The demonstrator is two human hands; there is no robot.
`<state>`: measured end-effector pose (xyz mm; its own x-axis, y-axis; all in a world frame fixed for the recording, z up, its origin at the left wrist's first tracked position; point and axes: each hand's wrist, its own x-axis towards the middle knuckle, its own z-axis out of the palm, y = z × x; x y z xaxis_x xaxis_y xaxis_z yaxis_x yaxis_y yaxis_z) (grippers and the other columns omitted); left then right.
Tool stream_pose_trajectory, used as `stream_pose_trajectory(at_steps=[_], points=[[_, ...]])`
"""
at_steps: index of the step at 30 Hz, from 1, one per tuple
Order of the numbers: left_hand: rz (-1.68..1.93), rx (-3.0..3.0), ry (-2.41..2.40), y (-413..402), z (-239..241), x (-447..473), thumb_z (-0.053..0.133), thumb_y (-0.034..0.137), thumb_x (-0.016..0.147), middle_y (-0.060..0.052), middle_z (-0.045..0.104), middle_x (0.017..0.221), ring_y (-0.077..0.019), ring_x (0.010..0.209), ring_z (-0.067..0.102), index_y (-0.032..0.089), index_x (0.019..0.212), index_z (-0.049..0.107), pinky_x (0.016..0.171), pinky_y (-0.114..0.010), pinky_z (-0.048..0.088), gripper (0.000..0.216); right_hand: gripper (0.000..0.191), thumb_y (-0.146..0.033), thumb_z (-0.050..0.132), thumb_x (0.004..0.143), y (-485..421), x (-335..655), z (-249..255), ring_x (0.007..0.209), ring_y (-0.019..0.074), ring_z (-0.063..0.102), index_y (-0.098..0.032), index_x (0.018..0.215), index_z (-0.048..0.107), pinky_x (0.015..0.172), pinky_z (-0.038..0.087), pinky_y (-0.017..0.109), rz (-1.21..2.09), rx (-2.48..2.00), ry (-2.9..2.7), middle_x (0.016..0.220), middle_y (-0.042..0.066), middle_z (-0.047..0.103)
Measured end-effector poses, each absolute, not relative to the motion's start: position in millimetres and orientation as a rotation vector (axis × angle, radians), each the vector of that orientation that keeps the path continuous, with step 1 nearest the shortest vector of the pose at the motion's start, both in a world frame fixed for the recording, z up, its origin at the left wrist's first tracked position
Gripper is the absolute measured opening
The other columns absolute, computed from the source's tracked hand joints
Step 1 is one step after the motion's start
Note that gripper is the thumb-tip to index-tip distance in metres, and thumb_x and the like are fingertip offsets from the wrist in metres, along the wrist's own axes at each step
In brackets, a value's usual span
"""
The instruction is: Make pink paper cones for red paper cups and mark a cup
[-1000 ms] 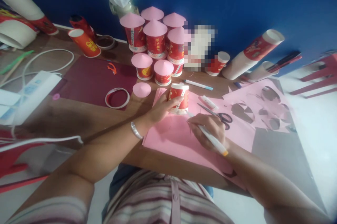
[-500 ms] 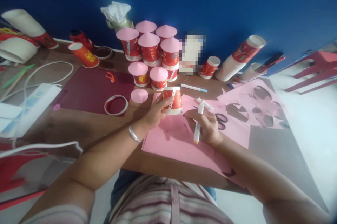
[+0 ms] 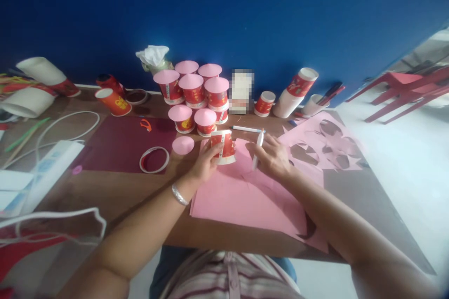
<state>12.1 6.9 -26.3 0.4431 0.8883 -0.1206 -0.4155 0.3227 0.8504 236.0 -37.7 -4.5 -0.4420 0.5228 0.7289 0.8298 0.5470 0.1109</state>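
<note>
My left hand [image 3: 205, 163] grips a red paper cup [image 3: 223, 146] that stands upside down on a pink paper sheet [image 3: 245, 196]. A silver bracelet sits on that wrist. My right hand [image 3: 271, 157] holds a white marker pen [image 3: 258, 147] upright just right of the cup, over the same sheet. Behind the cup stands a cluster of several red cups with pink cone lids [image 3: 196, 95]. A loose pink cone [image 3: 183, 145] lies left of the cup.
A roll of tape [image 3: 154, 159] lies on a dark red sheet [image 3: 122, 142]. Another pen [image 3: 247, 129], pink paper with cut-out holes [image 3: 322, 144], stacked cups [image 3: 296, 93], a white power strip [image 3: 45, 172] with cables, and red stools [image 3: 407, 93] surround the wooden table [image 3: 105, 191].
The view has tilted up and back. My right hand has lifted the pen from writing flat on the paper to upright and moved toward the cup. The scissors are now hidden.
</note>
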Motion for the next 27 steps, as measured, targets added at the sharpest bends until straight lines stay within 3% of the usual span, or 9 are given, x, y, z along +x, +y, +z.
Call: stream_pose_trajectory(at_steps=[4, 12, 18, 23, 27], points=[[0.959, 0.78, 0.66, 6, -22, 14, 0.085, 0.042, 0.077, -0.006, 0.078, 0.106, -0.023, 0.1, 0.074, 0.02, 0.114, 0.073, 0.09, -0.036, 0.058, 0.044, 0.031, -0.009, 0.059, 0.092, -5, 265, 0, 0.099, 0.0272, 0.068, -0.021, 0.119, 0.067, 0.073, 0.048, 0.037, -0.712, -1.22, -2.18, 0.113, 0.011, 0.08], [0.944, 0.828, 0.624, 6, -19, 14, 0.084, 0.044, 0.079, -0.008, 0.08, 0.099, -0.0218, 0.09, 0.074, 0.016, 0.107, 0.077, 0.08, -0.032, 0.058, 0.04, 0.025, -0.005, 0.047, 0.099, 64, 287, -3, 0.137, 0.0303, 0.052, -0.021, 0.107, 0.064, 0.097, 0.045, 0.045, -0.77, -1.441, -2.335, 0.115, 0.013, 0.079], [0.933, 0.827, 0.601, 7, -21, 14, 0.083, 0.045, 0.08, -0.007, 0.079, 0.098, -0.0234, 0.095, 0.075, 0.019, 0.106, 0.077, 0.084, -0.033, 0.058, 0.038, 0.026, -0.002, 0.046, 0.098, 81, 285, -9, 0.144, 0.0312, 0.044, -0.016, 0.115, 0.061, 0.103, 0.042, 0.047, -0.706, -1.468, -2.398, 0.143, 0.021, 0.066], [0.919, 0.82, 0.603, 8, -23, 14, 0.083, 0.044, 0.081, -0.008, 0.079, 0.101, -0.024, 0.094, 0.075, 0.018, 0.108, 0.076, 0.084, -0.033, 0.057, 0.038, 0.024, -0.005, 0.047, 0.1, 89, 288, -10, 0.142, 0.0325, 0.045, -0.014, 0.113, 0.064, 0.099, 0.041, 0.045, -0.81, -1.466, -2.431, 0.127, 0.021, 0.074], [0.917, 0.834, 0.607, 8, -24, 14, 0.083, 0.044, 0.081, -0.008, 0.079, 0.098, -0.0216, 0.088, 0.073, 0.017, 0.108, 0.077, 0.08, -0.032, 0.057, 0.038, 0.023, -0.008, 0.051, 0.098, 96, 291, -13, 0.141, 0.0325, 0.045, -0.014, 0.115, 0.066, 0.1, 0.04, 0.044, -0.822, -1.425, -2.438, 0.128, 0.02, 0.074]])
